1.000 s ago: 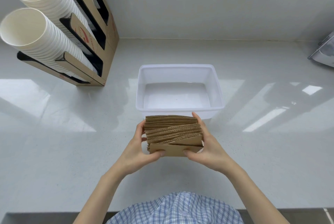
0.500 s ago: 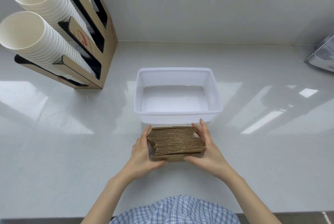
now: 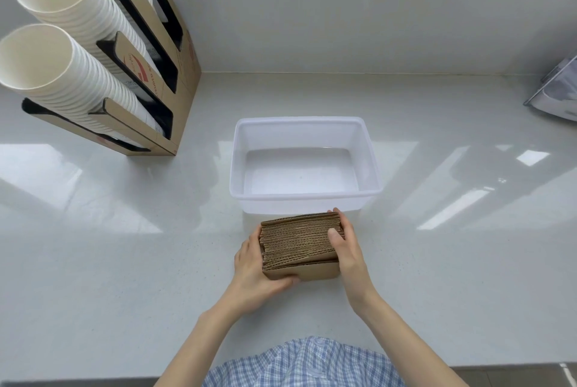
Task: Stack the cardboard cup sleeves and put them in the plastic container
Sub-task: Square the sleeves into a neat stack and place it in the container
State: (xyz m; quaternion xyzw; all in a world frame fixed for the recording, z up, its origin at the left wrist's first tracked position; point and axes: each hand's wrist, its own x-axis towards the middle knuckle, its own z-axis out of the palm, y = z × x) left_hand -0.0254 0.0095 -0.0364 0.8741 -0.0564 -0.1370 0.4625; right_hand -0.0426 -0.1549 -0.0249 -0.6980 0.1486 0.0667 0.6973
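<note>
At the far left a cardboard holder [image 3: 175,86] carries rows of white paper cups [image 3: 59,52]. The left hand [image 3: 253,264] is closed around the left end of the stack of cardboard sleeves [image 3: 299,244]. The stack seems to rest on the white counter [image 3: 125,261], just in front of the empty plastic container [image 3: 304,199]. The right hand [image 3: 345,246] grips its right end, thumb on top.

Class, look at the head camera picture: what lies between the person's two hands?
The stack of cardboard cup sleeves, clasped by the left hand and the right hand, in the head view.
</note>
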